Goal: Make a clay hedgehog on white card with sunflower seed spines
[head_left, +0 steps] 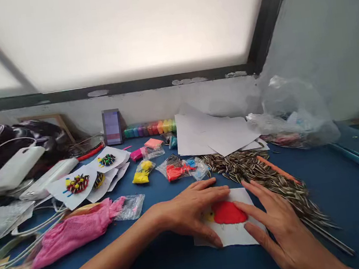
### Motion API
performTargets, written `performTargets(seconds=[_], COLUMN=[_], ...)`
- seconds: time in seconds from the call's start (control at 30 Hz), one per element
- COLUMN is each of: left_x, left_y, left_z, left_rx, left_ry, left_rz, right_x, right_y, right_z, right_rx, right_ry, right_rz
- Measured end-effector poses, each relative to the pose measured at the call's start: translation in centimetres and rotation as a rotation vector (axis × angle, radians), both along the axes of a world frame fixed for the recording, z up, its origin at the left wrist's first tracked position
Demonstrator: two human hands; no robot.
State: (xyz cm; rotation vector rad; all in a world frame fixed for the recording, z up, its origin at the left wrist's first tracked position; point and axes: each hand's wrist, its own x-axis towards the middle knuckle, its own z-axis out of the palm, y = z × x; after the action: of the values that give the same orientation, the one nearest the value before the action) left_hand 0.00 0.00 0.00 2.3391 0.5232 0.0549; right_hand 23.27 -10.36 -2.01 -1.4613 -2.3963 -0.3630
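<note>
A small white paper (234,236) lies on the blue table before me, with a flat red clay shape (230,212) pressed onto it. A small yellow clay piece (209,216) adjoins the red at its left, and thin drawn legs show below. My left hand (195,211) rests over the paper's left side, fingers spread and holding nothing. From the right, my right hand (272,223) lies with fingers apart, its index fingertip at the red clay's right edge. A heap of striped sunflower seeds (259,172) spreads behind and to the right of it.
Yellow clay (142,176) and red clay (174,172) lie in opened wrappers behind my hands. White sheets (211,130) and a plastic bag (298,115) stand farther back. Finished seed-and-clay pictures (77,186), pink mesh (76,230) and white cables (43,225) occupy the left.
</note>
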Motion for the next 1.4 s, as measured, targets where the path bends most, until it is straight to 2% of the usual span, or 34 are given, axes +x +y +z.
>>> performTargets(seconds=[0.2,0.33,0.73,1.07,1.4], left_x=[0.0,0.1,0.0,0.1,0.0], left_y=[-0.1,0.0,0.0,-0.1,-0.2], left_z=[0.5,0.5,0.5,0.6,0.7], left_rx=[-0.024,-0.014,-0.001,-0.018,-0.031], left_ry=[0.013,-0.002,0.008,0.014,0.003], left_rz=[0.003,-0.003,0.000,0.013,0.019], right_x=[1.0,1.2,1.7,0.7,0.6], right_y=[-0.7,-1.1,-1.9,-2.1,-2.2], right_z=[-1.0,-1.0,-0.9,-0.8,-0.3], right_rx=[0.062,0.113,0.159,0.135,0.182], right_ry=[-0.009,-0.019,-0.008,-0.005,-0.013], right_rz=[-0.030,0.003,0.052,0.076,0.116])
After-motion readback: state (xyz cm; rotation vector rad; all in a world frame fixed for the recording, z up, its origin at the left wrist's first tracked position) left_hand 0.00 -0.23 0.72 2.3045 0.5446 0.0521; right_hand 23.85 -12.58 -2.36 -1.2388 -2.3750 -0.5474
